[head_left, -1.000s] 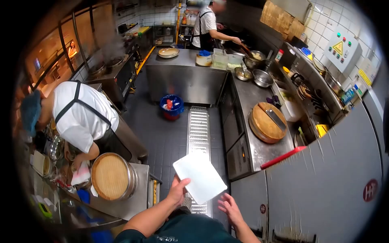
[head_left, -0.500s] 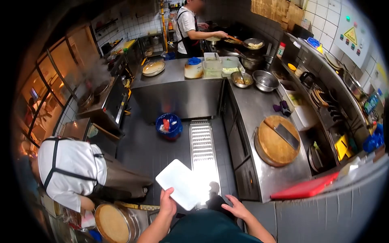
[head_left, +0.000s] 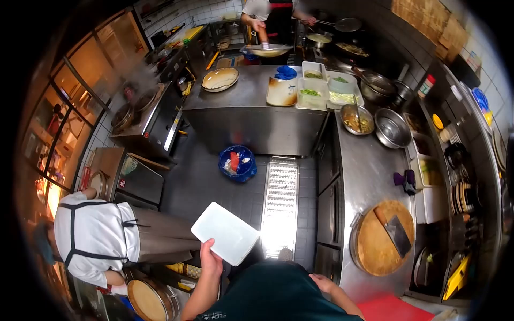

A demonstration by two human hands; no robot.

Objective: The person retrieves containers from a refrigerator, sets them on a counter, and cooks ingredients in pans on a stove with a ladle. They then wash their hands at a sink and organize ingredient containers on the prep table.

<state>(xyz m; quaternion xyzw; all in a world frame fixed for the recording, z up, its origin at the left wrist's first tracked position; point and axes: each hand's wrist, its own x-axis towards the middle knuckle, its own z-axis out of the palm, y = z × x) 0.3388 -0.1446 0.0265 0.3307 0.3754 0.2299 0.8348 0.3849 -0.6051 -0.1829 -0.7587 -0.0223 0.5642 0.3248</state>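
Note:
A pale rectangular plastic container (head_left: 227, 232) is held by its near left edge in my left hand (head_left: 211, 259), thumb on top, over the floor in front of my body. My right hand (head_left: 323, 283) hangs low beside the dark green shirt (head_left: 267, 294) and touches no visible object. Its fingers are partly hidden by the shirt. To the right on the steel counter (head_left: 369, 176) is a round wooden chopping block (head_left: 375, 251) with a cleaver (head_left: 398, 235) lying on it.
A person in a white shirt (head_left: 96, 230) bends at the left by a round steamer (head_left: 147, 299). Another person (head_left: 281, 27) cooks beyond the middle counter (head_left: 251, 128). A blue-lined bin (head_left: 237, 163) stands by a floor grate (head_left: 280, 208). A red board (head_left: 399, 309) lies lower right.
The container has shifted left in my left hand, and my right hand has dropped to my side. The view has moved forward. The far person now holds a pan near the middle counter.

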